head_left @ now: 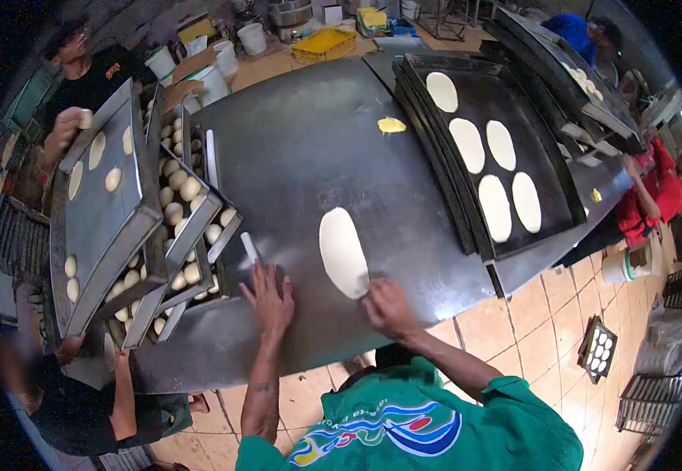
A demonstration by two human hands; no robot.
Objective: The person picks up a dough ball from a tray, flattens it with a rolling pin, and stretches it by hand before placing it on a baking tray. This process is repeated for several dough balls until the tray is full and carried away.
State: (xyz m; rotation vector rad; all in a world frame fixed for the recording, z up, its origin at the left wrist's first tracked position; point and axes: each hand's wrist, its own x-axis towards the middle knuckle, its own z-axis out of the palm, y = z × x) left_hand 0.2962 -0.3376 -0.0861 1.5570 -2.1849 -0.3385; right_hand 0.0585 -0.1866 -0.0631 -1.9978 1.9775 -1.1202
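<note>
An oval sheet of flattened dough (341, 250) lies on the dark metal table (302, 157) in front of me. My right hand (390, 308) is closed at its lower right edge, fingers curled over the dough's rim. To the left, my left hand (269, 302) rests with fingers spread on the tabletop. Its fingertips are right at the near end of a short white rolling pin (249, 247). A large black baking tray (514, 94) on the right holds several flat dough ovals (495, 208), set in two columns.
Tilted, stacked trays (133, 243) with round dough balls (190, 188) crowd the table's left side. People stand at left, one holding a dough piece (85, 118). More trays (568, 71) and people are at the right. A yellow lump (392, 125) sits near the black tray.
</note>
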